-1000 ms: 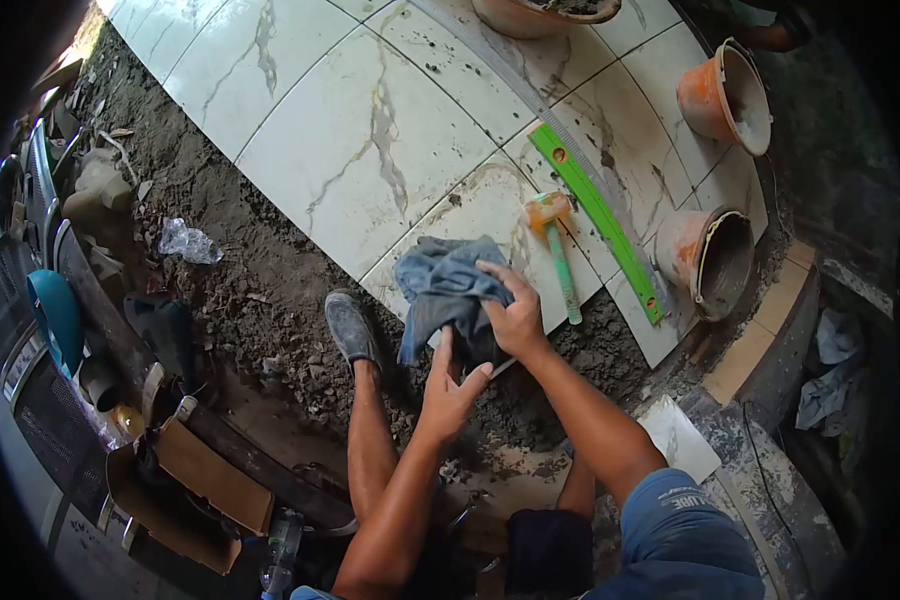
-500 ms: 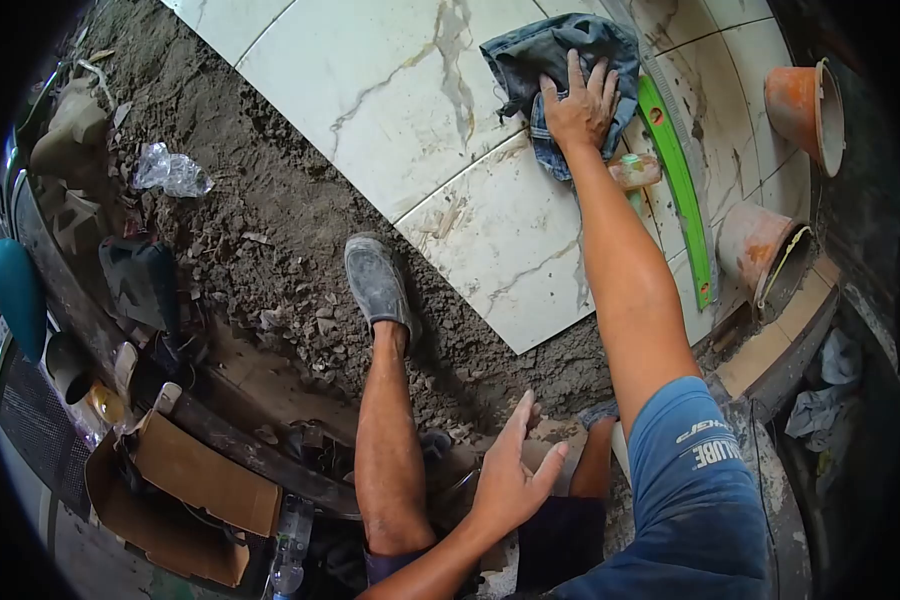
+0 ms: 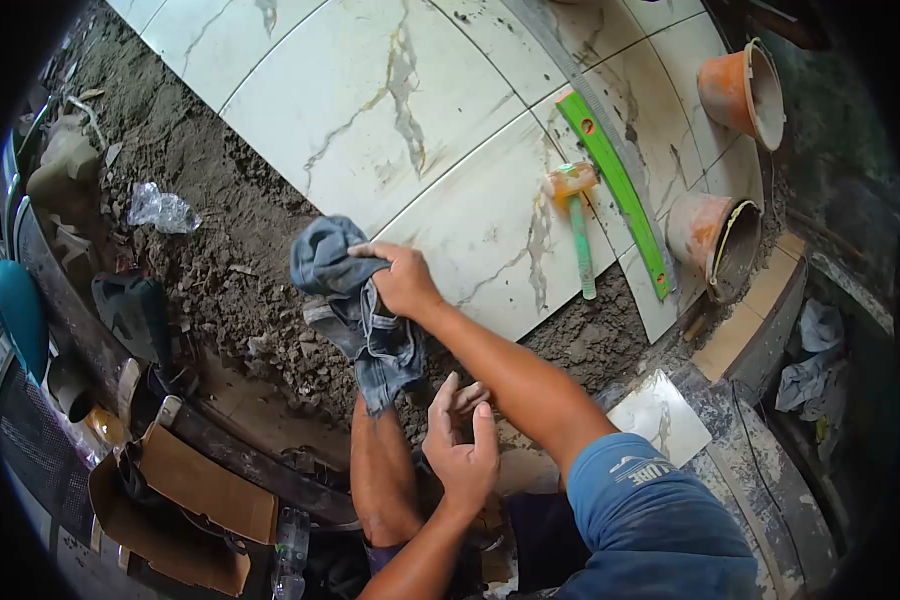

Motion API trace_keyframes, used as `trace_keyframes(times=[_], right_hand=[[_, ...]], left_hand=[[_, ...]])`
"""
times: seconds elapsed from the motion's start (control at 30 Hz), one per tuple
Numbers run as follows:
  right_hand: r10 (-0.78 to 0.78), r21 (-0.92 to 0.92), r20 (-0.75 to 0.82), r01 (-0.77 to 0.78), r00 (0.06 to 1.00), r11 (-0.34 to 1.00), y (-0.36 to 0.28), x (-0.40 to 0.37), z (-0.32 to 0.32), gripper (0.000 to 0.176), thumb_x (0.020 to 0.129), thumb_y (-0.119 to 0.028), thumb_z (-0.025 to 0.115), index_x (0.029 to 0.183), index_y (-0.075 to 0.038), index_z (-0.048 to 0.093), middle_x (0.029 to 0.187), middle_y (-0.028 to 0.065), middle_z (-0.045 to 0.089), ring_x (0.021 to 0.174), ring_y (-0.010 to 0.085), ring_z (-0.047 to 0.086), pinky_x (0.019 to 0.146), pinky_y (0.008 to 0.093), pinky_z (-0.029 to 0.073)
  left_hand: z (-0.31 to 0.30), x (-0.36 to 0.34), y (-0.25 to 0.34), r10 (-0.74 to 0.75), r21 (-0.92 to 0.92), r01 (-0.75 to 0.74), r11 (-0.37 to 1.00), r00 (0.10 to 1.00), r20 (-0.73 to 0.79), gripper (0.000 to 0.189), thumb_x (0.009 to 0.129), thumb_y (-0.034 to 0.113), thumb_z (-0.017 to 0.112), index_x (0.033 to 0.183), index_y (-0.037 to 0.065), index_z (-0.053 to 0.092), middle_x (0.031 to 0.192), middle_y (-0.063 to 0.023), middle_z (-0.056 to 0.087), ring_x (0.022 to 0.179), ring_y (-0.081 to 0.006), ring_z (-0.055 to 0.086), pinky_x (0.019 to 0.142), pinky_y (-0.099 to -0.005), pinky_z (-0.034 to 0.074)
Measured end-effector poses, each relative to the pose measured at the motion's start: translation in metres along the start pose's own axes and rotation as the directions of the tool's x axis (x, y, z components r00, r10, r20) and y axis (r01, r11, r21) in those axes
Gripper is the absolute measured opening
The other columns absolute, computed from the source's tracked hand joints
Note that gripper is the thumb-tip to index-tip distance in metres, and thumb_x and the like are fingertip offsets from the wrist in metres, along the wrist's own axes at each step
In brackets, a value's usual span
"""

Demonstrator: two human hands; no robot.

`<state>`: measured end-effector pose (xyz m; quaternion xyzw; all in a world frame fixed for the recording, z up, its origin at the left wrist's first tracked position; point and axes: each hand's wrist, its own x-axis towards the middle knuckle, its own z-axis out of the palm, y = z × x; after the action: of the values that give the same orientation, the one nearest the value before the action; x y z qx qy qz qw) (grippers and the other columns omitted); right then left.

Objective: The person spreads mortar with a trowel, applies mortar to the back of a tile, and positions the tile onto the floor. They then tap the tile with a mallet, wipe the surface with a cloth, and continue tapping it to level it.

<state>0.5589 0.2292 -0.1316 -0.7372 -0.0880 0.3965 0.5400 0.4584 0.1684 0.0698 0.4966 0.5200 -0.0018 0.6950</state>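
Note:
My right hand (image 3: 406, 284) is closed on a crumpled blue-grey denim rag (image 3: 342, 262), which hangs over the tile edge and the grey dirt, in front of my leg. Below it, my left hand (image 3: 462, 452) is held up with its fingers apart and slightly curled, nothing in it. White marble-patterned floor tiles (image 3: 340, 120) lie beyond the rag. On them rests a mallet (image 3: 572, 182) with a pale orange head and green handle. Beside the mallet lies a green spirit level (image 3: 615, 190), along a long grey straightedge (image 3: 610, 135).
Two dirty orange buckets (image 3: 722, 90) (image 3: 698, 232) lie tipped at the right. Loose grey dirt (image 3: 240, 270) borders the tiles. A cut tile piece (image 3: 662, 418) lies near my right arm. At lower left are an open cardboard box (image 3: 210, 480) and a plastic bottle (image 3: 292, 545).
My right hand has lifted the rag off the tiles and brought it left and nearer to me. The mallet is now uncovered. My left hand has shifted slightly left, staying open.

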Motion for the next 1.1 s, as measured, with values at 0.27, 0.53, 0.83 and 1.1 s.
trace_keyframes(times=[0.27, 0.53, 0.83, 1.1], right_hand=[[-0.361, -0.38, -0.295, 0.238, 0.885, 0.894, -0.038, 0.147, -0.22, 0.048, 0.073, 0.0, 0.044, 0.109, -0.016, 0.071, 0.109, 0.0142, 0.069, 0.106, 0.025, 0.065, 0.095, 0.0296, 0.047], [-0.357, -0.478, -0.461, 0.112, 0.813, 0.871, 0.059, 0.109, -0.081, 0.049, 0.072, -0.002, 0.047, 0.116, -0.015, 0.064, 0.114, 0.0162, 0.065, 0.104, 0.0355, 0.061, 0.093, 0.0415, 0.047], [-0.085, 0.298, -0.11, 0.114, 0.99, 0.948, -0.011, 0.062, 0.031, 0.043, 0.074, 0.012, 0.039, 0.105, 0.003, 0.068, 0.102, 0.0107, 0.07, 0.095, 0.0157, 0.063, 0.09, 0.0254, 0.047], [-0.079, -0.194, -0.797, -0.129, 0.599, 0.972, 0.032, 0.058, -0.129, 0.058, 0.089, -0.026, 0.056, 0.138, 0.002, 0.042, 0.136, 0.0265, 0.045, 0.126, 0.0363, 0.044, 0.108, 0.0402, 0.033]], left_hand=[[0.006, -0.004, 0.0, -0.033, 0.103, 0.021, 0.995, 0.993, 0.113, 0.046, 0.092, 0.003, 0.057, 0.134, -0.007, 0.042, 0.113, -0.017, 0.06, 0.103, -0.0203, 0.061, 0.092, -0.0315, 0.049], [-0.002, 0.003, 0.004, 0.023, 0.149, -0.03, 0.988, 0.998, 0.05, 0.044, 0.088, 0.003, 0.062, 0.128, -0.008, 0.048, 0.103, -0.0184, 0.067, 0.094, -0.0206, 0.067, 0.087, -0.0309, 0.051], [0.001, 0.002, -0.009, 0.156, 0.041, -0.151, 0.988, 0.973, -0.168, 0.037, 0.093, 0.002, 0.054, 0.127, -0.005, 0.044, 0.106, -0.0142, 0.06, 0.094, -0.0195, 0.062, 0.087, -0.0332, 0.052], [0.003, 0.017, 0.041, 0.164, 0.023, -0.165, 0.986, 0.986, 0.02, 0.04, 0.091, 0.001, 0.057, 0.128, -0.005, 0.044, 0.107, -0.0151, 0.061, 0.097, -0.0193, 0.061, 0.087, -0.0315, 0.05]])
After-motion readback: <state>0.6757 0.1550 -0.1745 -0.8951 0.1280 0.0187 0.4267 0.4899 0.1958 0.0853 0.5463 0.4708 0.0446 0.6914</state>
